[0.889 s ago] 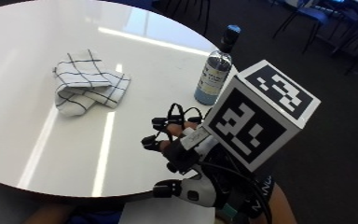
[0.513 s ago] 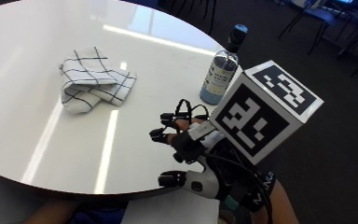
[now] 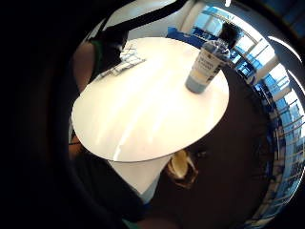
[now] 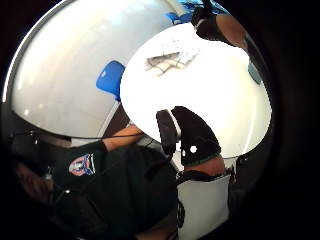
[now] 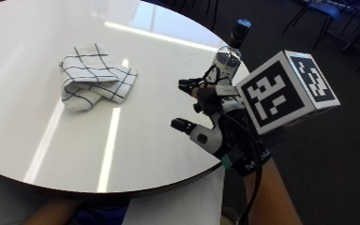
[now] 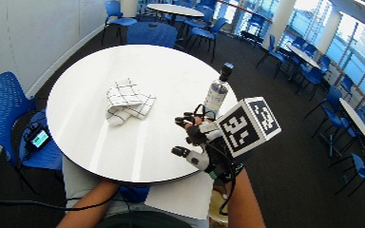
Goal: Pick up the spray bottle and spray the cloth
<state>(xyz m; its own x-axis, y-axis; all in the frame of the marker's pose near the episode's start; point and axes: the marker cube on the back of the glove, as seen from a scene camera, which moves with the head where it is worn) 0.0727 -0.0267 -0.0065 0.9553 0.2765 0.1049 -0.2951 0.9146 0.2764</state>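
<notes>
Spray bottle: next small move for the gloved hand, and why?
Probably carry the gloved right hand onward to the spray bottle and close the fingers round its body. The hand hovers over the table short of the upright bottle, holding nothing, and the checked cloth lies unsprayed.

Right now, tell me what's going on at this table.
A person's gloved right hand hovers above the round white table, fingers relaxed and holding nothing. It is near the spray bottle, which stands upright by the table's edge, untouched. A checked cloth lies folded on the table, apart from both. Nothing has been picked up or sprayed yet; the hand looks set to reach for the bottle.
</notes>
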